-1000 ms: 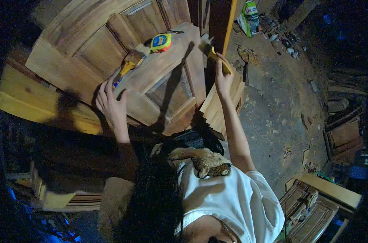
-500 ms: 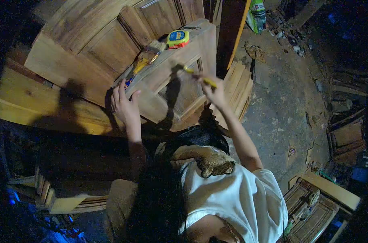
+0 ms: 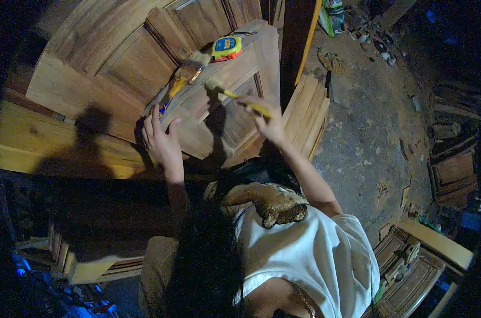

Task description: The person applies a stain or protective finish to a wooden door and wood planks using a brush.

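My right hand [image 3: 268, 123] is wrapped round the yellow handle of a brush [image 3: 231, 94], whose pale bristle end is over the near wooden panel [image 3: 195, 139]. Fingers spread, my left hand [image 3: 162, 139] lies on the left corner of that panel. Just beyond its fingertips is the blue end of a wide paintbrush [image 3: 183, 80], which lies on the panel with its bristles pointing away. A yellow and orange tape measure [image 3: 226, 49] sits beside those bristles.
Behind the near panel lies a larger curved wooden door panel [image 3: 140, 58]. Wooden strips [image 3: 307, 114] are stacked to the right, above the stained concrete floor [image 3: 357, 138]. A carved panel [image 3: 407, 273] stands at the lower right, and a bag [image 3: 333, 16] at the top.
My right hand has swung the brush to the left across the panel. My left hand stays on the panel's corner. The view has shifted slightly.
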Demonstrator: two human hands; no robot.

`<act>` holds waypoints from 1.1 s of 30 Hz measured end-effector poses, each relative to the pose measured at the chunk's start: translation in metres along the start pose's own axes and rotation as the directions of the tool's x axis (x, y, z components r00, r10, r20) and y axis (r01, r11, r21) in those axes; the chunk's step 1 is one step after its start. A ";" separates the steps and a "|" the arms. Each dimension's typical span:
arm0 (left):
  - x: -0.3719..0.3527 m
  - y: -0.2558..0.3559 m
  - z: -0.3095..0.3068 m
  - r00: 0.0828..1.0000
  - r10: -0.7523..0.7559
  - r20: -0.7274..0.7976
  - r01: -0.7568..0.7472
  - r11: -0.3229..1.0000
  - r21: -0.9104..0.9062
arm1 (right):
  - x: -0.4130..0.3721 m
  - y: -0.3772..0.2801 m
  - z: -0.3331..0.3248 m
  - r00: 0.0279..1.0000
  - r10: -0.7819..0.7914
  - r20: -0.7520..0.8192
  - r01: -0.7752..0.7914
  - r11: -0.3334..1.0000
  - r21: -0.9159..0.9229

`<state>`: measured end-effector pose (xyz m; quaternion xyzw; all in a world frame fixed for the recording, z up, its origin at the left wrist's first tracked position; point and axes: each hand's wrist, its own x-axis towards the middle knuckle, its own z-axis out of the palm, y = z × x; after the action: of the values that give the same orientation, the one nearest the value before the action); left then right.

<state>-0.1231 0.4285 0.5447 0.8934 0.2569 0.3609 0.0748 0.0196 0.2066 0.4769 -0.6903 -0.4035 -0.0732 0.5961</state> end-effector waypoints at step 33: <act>0.000 0.002 0.000 1.000 -0.015 0.007 0.015 1.000 -0.021 | 0.011 0.016 -0.019 0.983 0.127 -0.131 -0.138 0.987 -0.082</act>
<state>-0.1224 0.4270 0.5450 0.8919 0.2594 0.3600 0.0876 0.0445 0.1955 0.4760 -0.7359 -0.3148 -0.0946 0.5919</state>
